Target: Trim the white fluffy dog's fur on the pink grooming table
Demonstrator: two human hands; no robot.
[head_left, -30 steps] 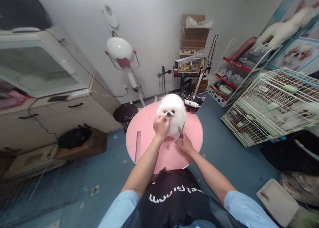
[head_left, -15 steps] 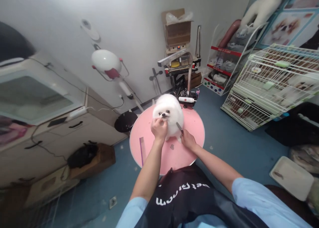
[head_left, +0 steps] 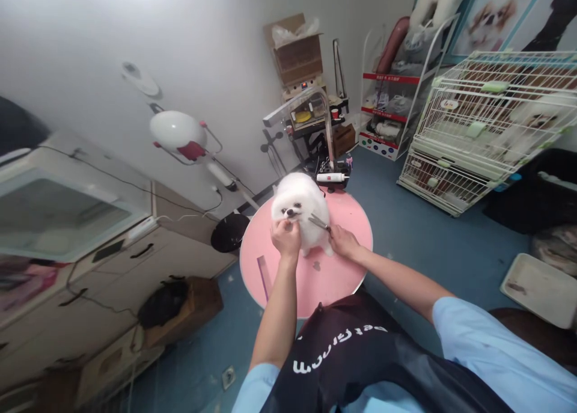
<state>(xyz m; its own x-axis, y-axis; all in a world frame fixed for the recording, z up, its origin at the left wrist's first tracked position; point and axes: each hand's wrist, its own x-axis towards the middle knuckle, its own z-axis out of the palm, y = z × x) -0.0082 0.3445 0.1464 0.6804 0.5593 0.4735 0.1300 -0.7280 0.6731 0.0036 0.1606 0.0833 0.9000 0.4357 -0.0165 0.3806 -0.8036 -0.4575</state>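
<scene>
A fluffy white dog (head_left: 300, 192) stands on the round pink grooming table (head_left: 311, 293), facing me. My left hand (head_left: 286, 237) is closed at the dog's chin, its fingers pinching the fur under the mouth. In my right hand (head_left: 343, 242) is a pair of scissors (head_left: 319, 222), blades slightly parted and pointing left toward the dog's cheek and chest. A purple-edged comb (head_left: 262, 278) lies on the table left of my left forearm. A small grey tuft or mark (head_left: 316, 266) shows on the tabletop in front of the dog.
Behind the dog, a metal grooming arm (head_left: 327, 124) rises from the table edge, beside a white bottle (head_left: 331, 177). A white dryer (head_left: 178, 130) on a stand is at the left. Wire cages (head_left: 478, 130) with a white dog inside stand right. A black bin (head_left: 229, 232) sits left of the table.
The scissors have swung from pointing steeply up to a flatter angle, with the blades now parted. The dog's head has tilted a little. My view has turned slightly.
</scene>
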